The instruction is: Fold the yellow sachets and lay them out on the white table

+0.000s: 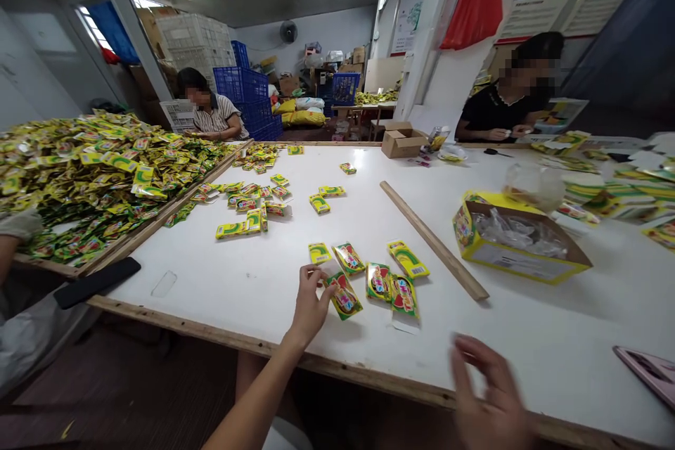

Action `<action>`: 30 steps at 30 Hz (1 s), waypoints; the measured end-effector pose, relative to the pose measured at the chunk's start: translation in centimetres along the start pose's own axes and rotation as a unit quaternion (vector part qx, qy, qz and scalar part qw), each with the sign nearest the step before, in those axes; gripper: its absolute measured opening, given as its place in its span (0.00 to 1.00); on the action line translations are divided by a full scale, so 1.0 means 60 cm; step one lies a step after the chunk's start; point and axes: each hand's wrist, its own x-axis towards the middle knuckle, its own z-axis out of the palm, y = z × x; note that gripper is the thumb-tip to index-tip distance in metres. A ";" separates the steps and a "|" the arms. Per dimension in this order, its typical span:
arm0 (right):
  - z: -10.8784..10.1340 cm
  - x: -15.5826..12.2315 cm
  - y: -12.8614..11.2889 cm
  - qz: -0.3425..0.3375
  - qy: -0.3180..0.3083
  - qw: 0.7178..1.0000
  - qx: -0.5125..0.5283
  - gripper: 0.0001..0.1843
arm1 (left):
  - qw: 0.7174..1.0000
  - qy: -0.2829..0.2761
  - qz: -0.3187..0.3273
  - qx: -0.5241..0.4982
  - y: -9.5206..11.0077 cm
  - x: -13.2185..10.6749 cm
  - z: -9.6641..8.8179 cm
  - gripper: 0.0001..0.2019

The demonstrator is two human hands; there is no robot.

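Head view: a small printed packet (345, 297) sits pinched in the grip of the left hand (307, 309) above the white table (200, 281), beside similar packets (378, 281), while the blurred right hand (488, 394), fingers parted, hovers near a wooden edge (363, 370).

The left forearm (258, 394) is bare and comes up from the lower edge, slanting to the right. Its wrist (299, 339) is nearly straight, and the left hand (312, 301) makes a pinch — the thumb and the bent fingers are turned toward each other. The right hand (488, 394) is well apart, lower and blurred; its fingers curve — with a gap between them and the thumb.
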 end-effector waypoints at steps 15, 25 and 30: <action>0.167 -0.029 0.029 0.085 -0.298 0.933 0.183 0.18 | 0.973 -0.124 -0.019 -0.193 -0.007 -0.063 -0.012 0.09; 0.197 -0.021 0.030 0.089 -0.265 0.941 0.190 0.21 | 0.967 -0.089 -0.011 -0.240 -0.006 -0.064 -0.002 0.08; 0.181 -0.031 0.020 0.026 -0.275 0.946 0.170 0.16 | 0.977 -0.102 0.005 -0.189 0.013 -0.073 -0.012 0.05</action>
